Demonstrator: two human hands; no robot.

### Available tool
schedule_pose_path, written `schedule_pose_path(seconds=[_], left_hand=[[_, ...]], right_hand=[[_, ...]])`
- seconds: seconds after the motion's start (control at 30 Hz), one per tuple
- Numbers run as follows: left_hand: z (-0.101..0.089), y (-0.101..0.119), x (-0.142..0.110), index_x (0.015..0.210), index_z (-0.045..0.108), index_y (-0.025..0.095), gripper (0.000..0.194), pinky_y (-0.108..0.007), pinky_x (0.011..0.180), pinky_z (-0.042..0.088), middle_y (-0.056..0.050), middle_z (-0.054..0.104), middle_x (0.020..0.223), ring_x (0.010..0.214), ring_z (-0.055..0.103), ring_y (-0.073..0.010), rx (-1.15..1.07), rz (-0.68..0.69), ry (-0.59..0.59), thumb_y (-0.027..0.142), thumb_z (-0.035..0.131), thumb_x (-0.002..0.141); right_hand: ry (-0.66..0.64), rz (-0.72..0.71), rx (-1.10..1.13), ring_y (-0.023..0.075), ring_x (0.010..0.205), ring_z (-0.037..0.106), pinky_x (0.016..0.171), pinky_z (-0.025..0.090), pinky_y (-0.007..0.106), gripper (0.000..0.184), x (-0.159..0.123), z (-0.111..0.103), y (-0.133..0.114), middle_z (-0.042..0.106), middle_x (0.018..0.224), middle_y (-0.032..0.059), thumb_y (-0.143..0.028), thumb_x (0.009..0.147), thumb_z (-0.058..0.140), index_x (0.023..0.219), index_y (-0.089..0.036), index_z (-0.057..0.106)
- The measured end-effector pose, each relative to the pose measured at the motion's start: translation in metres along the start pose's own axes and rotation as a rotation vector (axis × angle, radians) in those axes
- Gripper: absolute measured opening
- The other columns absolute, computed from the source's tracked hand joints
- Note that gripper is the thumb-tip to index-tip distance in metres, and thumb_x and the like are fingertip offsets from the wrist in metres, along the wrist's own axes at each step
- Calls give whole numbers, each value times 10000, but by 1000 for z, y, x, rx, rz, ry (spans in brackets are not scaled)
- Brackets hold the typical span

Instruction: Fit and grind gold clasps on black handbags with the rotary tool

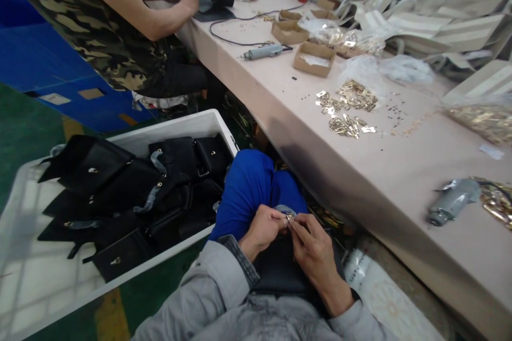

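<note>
Both hands of the seated person meet over the lap: left hand (262, 229) and right hand (316, 248) pinch a small metal fitting (290, 217) between fingertips, so the grip is closed on it. Right beneath the grip, a black bag (280, 269) lies across the blue trousers (248, 186). Whether the fitting is fastened to this bag cannot be told; the work on it looks unfinished. To the left of the grip, a white bin (120, 281) holds a jumble of black bags (108, 176), several showing shiny clasps, which suggests their hardware is on. Many loose gold-coloured fittings (346, 125) lie ahead and to the right of the grip, apparently not yet used.

They rest on a pale tabletop (360, 181) running diagonally past the grip's right side. Farther ahead on it are small cardboard boxes (315, 58), clear plastic bags and a power screwdriver (262, 52); a second, blurred power tool (454, 200) lies well to the right. Pale panels (432, 26) are piled at the far right. Ahead and left, a co-worker in a camouflage shirt (116, 26) handles dark material. The floor is green with yellow markings.
</note>
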State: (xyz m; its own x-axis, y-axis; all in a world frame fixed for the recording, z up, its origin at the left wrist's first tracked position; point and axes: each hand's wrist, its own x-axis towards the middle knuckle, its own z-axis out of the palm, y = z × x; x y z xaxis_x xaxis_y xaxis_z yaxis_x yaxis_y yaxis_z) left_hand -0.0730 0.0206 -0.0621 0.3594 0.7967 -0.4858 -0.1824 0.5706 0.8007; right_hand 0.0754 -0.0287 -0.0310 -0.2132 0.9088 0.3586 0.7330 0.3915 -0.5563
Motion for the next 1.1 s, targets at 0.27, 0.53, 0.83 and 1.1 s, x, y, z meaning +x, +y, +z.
schedule_pose_path(seconds=[0.27,0.53,0.83,1.1], left_hand=[[-4,-5,-1,611,752,96,173,-253,574,372,-20,627,561,545,489,-108,30,24,-29,247,725,691],[-12,-15,-4,739,819,99,175,-256,592,434,-51,717,649,596,578,-147,95,48,-108,258,746,731],[-16,-7,-11,766,825,98,176,-237,586,400,-31,709,650,600,544,-130,179,81,-153,191,678,744],[-15,-16,-14,747,803,93,188,-237,589,401,-37,711,674,611,559,-134,176,88,-152,272,750,761]], right_hand=[[-157,45,94,279,1161,625,969,587,472,349,0,-12,3,600,1287,154,-118,932,584,1256,-224,656],[-140,162,248,234,1040,682,912,592,395,173,1,-20,8,673,1165,97,-175,881,722,1035,-242,762],[-152,269,320,202,912,683,781,601,332,301,-1,-17,10,675,1141,76,-190,800,820,1088,-258,764],[-148,308,360,190,855,676,765,609,335,334,-5,-13,11,676,1122,73,-198,786,829,1105,-252,745]])
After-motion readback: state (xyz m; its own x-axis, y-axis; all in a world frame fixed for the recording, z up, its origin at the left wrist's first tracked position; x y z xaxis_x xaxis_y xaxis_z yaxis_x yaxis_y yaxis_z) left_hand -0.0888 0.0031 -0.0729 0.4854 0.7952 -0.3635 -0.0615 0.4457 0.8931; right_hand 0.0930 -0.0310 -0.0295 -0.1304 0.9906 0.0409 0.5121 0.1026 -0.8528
